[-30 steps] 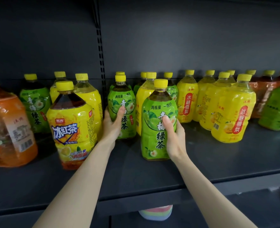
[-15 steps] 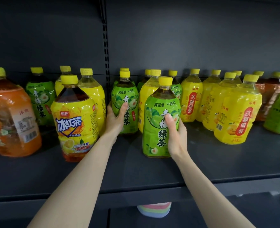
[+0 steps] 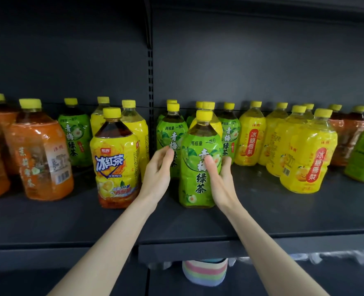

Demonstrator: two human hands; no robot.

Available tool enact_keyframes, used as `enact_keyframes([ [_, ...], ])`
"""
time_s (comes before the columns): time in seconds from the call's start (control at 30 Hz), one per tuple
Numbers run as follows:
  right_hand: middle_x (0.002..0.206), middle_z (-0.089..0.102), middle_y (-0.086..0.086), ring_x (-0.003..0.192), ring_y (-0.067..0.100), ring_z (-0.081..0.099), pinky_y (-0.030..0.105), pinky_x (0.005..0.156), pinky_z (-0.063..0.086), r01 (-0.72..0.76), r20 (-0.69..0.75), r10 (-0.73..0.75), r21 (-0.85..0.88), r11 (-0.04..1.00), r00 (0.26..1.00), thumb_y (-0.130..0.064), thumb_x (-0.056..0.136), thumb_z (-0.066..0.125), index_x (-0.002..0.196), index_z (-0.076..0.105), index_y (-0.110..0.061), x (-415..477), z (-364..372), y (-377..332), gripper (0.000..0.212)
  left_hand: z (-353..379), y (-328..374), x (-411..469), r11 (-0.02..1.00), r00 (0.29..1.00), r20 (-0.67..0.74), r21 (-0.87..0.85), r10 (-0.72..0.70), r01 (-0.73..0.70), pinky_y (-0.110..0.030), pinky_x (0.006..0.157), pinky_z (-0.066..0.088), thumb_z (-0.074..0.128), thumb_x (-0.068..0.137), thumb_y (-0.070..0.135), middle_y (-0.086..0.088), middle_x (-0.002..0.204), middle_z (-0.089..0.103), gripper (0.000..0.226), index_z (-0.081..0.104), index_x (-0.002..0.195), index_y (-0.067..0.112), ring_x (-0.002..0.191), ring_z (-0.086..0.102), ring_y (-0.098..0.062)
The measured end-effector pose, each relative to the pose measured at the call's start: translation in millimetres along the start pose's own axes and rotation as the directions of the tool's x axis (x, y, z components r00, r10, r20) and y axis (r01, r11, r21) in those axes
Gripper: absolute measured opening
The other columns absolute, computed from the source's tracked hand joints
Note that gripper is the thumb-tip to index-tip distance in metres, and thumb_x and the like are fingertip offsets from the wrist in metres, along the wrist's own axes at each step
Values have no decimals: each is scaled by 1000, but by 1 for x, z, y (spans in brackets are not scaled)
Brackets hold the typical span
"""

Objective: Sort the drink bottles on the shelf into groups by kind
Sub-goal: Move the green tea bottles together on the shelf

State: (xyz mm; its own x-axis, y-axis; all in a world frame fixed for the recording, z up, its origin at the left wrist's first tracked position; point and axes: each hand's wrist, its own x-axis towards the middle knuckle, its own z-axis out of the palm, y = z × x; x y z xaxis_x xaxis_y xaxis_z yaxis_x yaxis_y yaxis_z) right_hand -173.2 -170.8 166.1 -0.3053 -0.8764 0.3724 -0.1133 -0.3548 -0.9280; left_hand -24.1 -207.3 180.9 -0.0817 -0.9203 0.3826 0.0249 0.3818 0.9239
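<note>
Center of frame, front of the shelf (image 3: 262,221): a green tea bottle (image 3: 200,163) stands upright, long axis vertical, yellow cap on top, fwd of the row behind it. Right hand (image 3: 220,180) sits on its lower-right side, thumb across the label, fingers (image 3: 211,162) curled round the bottle w/ a loose hold; how firm, can't tell. Left hand (image 3: 158,169) is just left of that bottle, fingers half open and holding nothing, tips near or touching the label of a second green tea bottle (image 3: 171,135) standing behind and slightly left; contact can't be confirmed. So the front bottle lies directly between the two hands, right hand already on it, left hand a short reach away across the gap. Other green ones sit behind it and center-left, e.g. the far green bottle (image 3: 75,135), while a yellow iced tea bottle (image 3: 115,163) stands just left of the left hand, yellow pear drink bottles (image 3: 309,154) fill center-right, orange bottles (image 3: 42,159) at left edge. Judgement: sort is partway; next move prob. slides the front bottle back toward its green mates, staying upright, right hand best placed to do it.
</note>
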Motion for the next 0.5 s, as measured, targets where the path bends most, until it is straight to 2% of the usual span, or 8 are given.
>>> enact_keyframes([
  [0.1, 114, 59, -11, 103, -1, 57, 22, 84, 43, -2, 26, 2, -18, 1000, 1000, -55, 85, 58, 120, 38, -24, -1, 17, 0, 50, -3, 8, -1, 999, 999, 23, -28, 46, -45, 1, 76, 37, 35, 99, 37, 32, 107, 49, 23, 46, 119, 35, 97, 48, 25],
  [0.17, 115, 57, -14, 106, -2, 55, 24, 89, 43, 5, 43, -3, -48, 999, 999, -51, 88, 58, 119, 39, -28, 0, 29, 0, 43, -5, 11, 0, 998, 996, 66, -25, 56, -55, 6, 70, 35, 32, 100, 38, 33, 107, 45, 28, 38, 127, 35, 88, 44, 33],
  [0.23, 116, 56, -15, 107, -4, 55, 23, 92, 44, 41, 58, -38, -65, 997, 998, -48, 88, 60, 112, 41, -36, 3, 39, -1, 32, -6, 12, 1, 997, 994, 89, -30, 68, -66, 1, 76, 38, 32, 98, 42, 25, 116, 47, 41, 31, 138, 32, 96, 47, 24],
  [0.27, 118, 56, -12, 110, -2, 54, 24, 95, 45, 55, 61, -50, -83, 995, 997, -55, 85, 60, 110, 42, -38, 4, 41, 0, 35, -7, 11, 2, 997, 993, 85, -32, 78, -76, -3, 81, 39, 33, 96, 44, 19, 123, 46, 48, 28, 142, 30, 104, 47, 16],
  [0.33, 127, 54, -8, 121, 8, 50, 36, 106, 41, 79, 91, -66, -144, 986, 994, -73, 75, 54, 116, 46, -37, 7, 44, 4, 55, -9, 8, 5, 995, 993, 68, -36, 100, -98, -11, 90, 39, 34, 92, 50, 12, 135, 43, 58, 22, 145, 29, 118, 45, 1],
  [0.4, 139, 47, -10, 133, 9, 40, 43, 114, 32, 80, 163, -47, -204, 976, 986, -79, 75, 48, 128, 45, -38, 7, 41, 5, 67, -9, 6, 7, 993, 991, 63, -34, 115, -113, -12, 94, 38, 33, 90, 51, 8, 141, 40, 62, 21, 146, 28, 126, 41, -5],
  [0.43, 142, 45, -12, 135, 8, 37, 42, 115, 31, 63, 197, -22, -203, 977, 980, -77, 77, 48, 134, 43, -39, 6, 38, 4, 69, -9, 5, 9, 992, 990, 63, -34, 123, -121, -9, 92, 39, 33, 92, 48, 9, 141, 39, 59, 22, 146, 27, 126, 41, -4],
  [0.5, 140, 48, -16, 132, 2, 42, 35, 113, 36, 41, 250, 4, -173, 984, 968, -62, 88, 52, 140, 39, -38, 5, 33, 1, 59, -8, 4, 12, 990, 989, 55, -34, 138, -136, -2, 86, 39, 32, 96, 42, 11, 138, 39, 53, 22, 146, 26, 123, 40, -2],
])
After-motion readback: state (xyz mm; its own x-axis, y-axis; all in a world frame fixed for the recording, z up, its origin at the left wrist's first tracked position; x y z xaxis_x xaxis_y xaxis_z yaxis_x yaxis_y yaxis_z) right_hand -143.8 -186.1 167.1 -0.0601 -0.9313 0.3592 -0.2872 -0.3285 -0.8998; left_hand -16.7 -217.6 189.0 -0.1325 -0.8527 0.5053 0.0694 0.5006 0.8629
